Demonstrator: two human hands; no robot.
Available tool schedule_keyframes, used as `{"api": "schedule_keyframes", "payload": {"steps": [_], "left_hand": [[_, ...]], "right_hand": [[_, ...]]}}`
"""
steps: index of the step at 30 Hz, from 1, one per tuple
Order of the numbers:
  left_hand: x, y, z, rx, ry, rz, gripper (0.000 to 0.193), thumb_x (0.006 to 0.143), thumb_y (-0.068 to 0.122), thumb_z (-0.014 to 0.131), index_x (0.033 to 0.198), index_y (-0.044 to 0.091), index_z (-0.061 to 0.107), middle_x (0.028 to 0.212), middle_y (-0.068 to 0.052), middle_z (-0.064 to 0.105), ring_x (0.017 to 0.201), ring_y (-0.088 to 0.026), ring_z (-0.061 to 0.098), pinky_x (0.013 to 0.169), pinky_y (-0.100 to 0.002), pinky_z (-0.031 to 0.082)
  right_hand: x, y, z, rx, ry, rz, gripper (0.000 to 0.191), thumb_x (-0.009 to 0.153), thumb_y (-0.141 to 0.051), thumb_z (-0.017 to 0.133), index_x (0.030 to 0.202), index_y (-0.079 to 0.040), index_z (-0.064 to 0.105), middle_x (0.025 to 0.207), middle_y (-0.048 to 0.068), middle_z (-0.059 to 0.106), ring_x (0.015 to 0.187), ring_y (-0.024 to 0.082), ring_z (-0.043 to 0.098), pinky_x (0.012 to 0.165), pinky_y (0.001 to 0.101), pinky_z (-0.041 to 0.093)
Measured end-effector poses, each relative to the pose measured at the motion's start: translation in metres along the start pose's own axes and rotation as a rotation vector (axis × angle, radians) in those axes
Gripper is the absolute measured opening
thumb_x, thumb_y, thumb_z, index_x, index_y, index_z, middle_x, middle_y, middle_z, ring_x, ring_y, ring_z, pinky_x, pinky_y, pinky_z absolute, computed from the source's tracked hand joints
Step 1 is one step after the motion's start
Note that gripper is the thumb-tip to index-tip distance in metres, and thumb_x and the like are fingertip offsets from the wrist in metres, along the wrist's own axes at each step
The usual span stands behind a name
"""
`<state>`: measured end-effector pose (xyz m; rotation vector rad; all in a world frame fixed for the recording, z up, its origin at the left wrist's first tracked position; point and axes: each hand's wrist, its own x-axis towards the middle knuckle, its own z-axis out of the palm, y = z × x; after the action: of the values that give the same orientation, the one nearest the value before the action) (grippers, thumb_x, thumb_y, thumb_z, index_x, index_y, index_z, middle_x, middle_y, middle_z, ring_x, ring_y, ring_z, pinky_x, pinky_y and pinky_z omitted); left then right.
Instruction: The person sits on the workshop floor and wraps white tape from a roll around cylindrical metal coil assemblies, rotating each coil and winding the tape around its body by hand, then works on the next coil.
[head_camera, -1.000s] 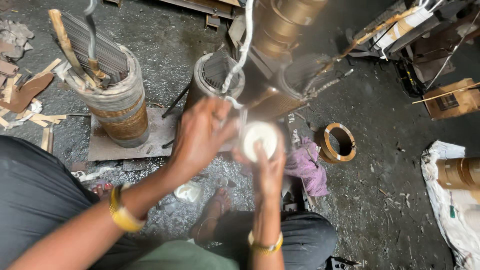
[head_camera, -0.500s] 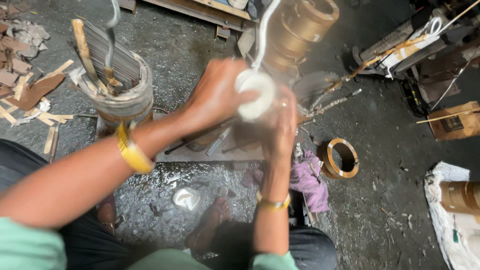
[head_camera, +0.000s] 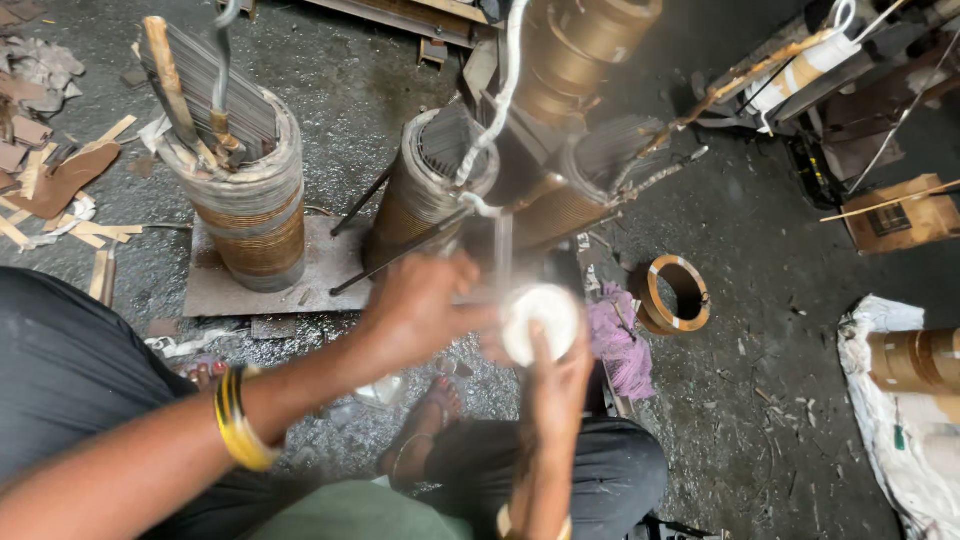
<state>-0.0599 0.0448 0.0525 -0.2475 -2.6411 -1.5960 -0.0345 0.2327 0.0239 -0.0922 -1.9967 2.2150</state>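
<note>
My right hand (head_camera: 557, 385) grips a white roll of tape (head_camera: 540, 322) from below, thumb pressed on its face. My left hand (head_camera: 425, 308) is beside it on the left, fingers closed at the roll's edge. A white strip of tape (head_camera: 500, 110) runs up from the roll, blurred, around the middle transformer coil (head_camera: 432, 190). Yellow bangles (head_camera: 238, 418) ring my left wrist. Both hands hover in front of the coil assembly, over the dark metal base plate (head_camera: 215, 290).
A left coil (head_camera: 245, 205) has wooden wedges and steel laminations standing out of it. A brass-coloured cylinder (head_camera: 580, 50) hangs at the top. An open ring (head_camera: 672, 293) and a purple rag (head_camera: 620, 345) lie on the right floor. Wood scraps (head_camera: 55, 185) are at left; a white sack (head_camera: 905, 440) at right.
Both hands and the tape roll came down and back toward me from up beside the coil; the strip now stretches longer between the roll and the coil.
</note>
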Motion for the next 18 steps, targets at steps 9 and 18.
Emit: {"api": "schedule_keyframes", "payload": {"steps": [9, 18], "left_hand": [[0.02, -0.016, -0.075, 0.085, 0.33, 0.128, 0.041, 0.071, 0.031, 0.088, 0.094, 0.0, 0.074, 0.084, -0.02, 0.075, 0.076, -0.03, 0.076, 0.066, -0.041, 0.059], [0.168, 0.021, -0.045, 0.039, 0.387, 0.542, 0.034, 0.07, 0.016, 0.088, 0.093, -0.002, 0.072, 0.082, -0.018, 0.075, 0.074, -0.029, 0.078, 0.065, -0.039, 0.06]], "right_hand": [[0.004, 0.041, 0.04, 0.144, -0.147, -0.135, 0.033, 0.111, -0.023, 0.06, 0.111, 0.008, 0.049, 0.089, 0.017, 0.055, 0.077, 0.022, 0.051, 0.072, 0.0347, 0.043], [0.183, -0.041, 0.058, 0.204, -0.572, -0.338, 0.068, 0.092, -0.004, 0.07, 0.154, 0.002, 0.042, 0.132, 0.013, 0.059, 0.101, 0.02, 0.064, 0.08, 0.0337, 0.057]]}}
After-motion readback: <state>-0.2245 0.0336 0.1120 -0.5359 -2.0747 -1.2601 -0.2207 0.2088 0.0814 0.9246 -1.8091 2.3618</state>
